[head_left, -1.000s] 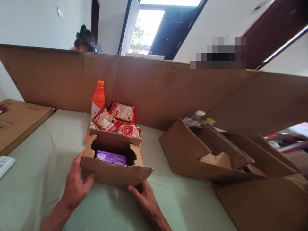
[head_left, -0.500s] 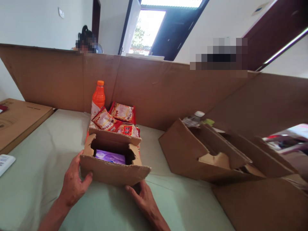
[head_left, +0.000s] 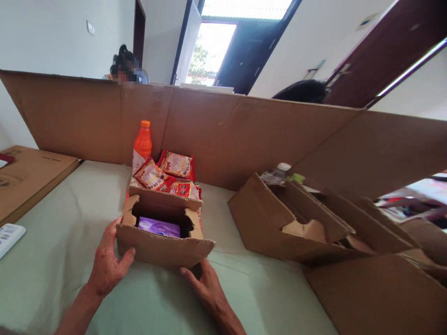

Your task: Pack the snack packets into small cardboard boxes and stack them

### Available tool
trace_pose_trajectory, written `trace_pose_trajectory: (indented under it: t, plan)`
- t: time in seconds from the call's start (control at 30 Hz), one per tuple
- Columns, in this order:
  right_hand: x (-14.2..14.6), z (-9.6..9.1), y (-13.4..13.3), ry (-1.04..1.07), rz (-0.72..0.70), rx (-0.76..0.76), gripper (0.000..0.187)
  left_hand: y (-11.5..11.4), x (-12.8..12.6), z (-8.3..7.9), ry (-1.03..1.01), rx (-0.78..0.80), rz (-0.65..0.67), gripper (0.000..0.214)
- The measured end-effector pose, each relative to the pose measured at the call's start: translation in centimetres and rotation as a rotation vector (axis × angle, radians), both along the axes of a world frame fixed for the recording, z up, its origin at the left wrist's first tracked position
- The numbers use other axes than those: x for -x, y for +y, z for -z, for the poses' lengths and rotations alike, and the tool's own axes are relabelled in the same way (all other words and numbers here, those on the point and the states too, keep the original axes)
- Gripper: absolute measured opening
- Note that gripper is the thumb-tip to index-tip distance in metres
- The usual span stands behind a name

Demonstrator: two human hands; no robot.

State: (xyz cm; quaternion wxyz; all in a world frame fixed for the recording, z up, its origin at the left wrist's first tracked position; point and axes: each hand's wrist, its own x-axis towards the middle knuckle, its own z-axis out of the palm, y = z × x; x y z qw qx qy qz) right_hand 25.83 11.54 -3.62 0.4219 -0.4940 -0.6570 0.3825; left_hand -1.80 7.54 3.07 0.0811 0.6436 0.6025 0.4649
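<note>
A small cardboard box [head_left: 160,249] with raised flaps stands before me, and a purple tissue-like pack [head_left: 159,227] lies inside it. My left hand [head_left: 109,258] grips its left end, thumb on the front panel and fingers round the side. At the lower right corner, my right hand [head_left: 206,284] holds the box with its thumb in front; the other fingers are partly hidden beneath or beside it. Directly behind the box are several red snack packets [head_left: 176,165], next to an orange drink bottle [head_left: 142,142] with an orange cap.
To the right stands a larger cardboard box [head_left: 265,223] with dividers, a clear bottle [head_left: 279,173] poking out. A flat carton [head_left: 38,172] and a white device [head_left: 10,237] lie at left. A tall cardboard wall [head_left: 216,125] crosses the back; two people's heads show beyond it.
The view has shifted slightly, with the background a little lower and the right-hand boxes a little further left. Both hands keep their places on the small box.
</note>
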Motion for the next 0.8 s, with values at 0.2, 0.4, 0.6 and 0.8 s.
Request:
trace_pose_trajectory:
  t: [0.2, 0.4, 0.6, 0.8]
  plan:
    - [0.0, 0.1, -0.2, 0.045, 0.05, 0.047, 0.06, -0.2, 0.1, -0.4, -0.038, 0.006, -0.009, 0.054]
    - [1.4, 0.2, -1.3, 0.082, -0.021, 0.094, 0.056, -1.9, 2.3, -1.7, 0.072, -0.02, 0.01, 0.055]
    - [5.1, -2.2, -0.7, -0.034, -0.234, 0.026, 0.046, -4.8, 6.6, -2.4, 0.178, -0.008, -0.113, 0.049]
    - [7.7, -1.4, -0.3, -0.061, -0.188, -0.047, 0.055, -6.2, 8.9, -2.3, 0.119, 0.06, -0.156, 0.05]
